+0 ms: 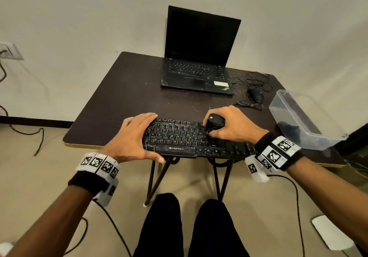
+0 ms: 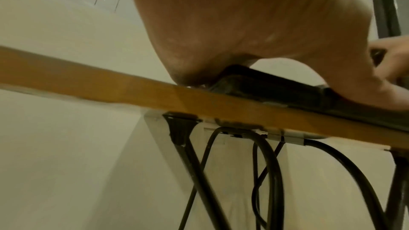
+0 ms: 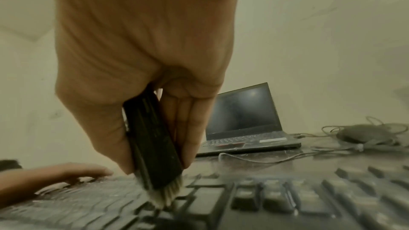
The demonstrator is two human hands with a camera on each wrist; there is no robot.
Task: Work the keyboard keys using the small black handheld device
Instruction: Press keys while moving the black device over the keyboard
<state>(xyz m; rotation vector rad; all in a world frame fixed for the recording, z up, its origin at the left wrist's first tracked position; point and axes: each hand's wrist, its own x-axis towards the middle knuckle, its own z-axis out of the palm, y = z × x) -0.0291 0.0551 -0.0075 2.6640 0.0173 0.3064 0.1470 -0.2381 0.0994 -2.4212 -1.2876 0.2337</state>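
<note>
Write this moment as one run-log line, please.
right hand: grips small black bristled device on black keyboard | left hand: steadies keyboard's left end

Left hand flat, right hand clenched.

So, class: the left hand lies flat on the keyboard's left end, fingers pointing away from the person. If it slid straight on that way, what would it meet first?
Past the keyboard edge, the left hand would meet bare table; the laptop sits further right, probably off that line.
</note>
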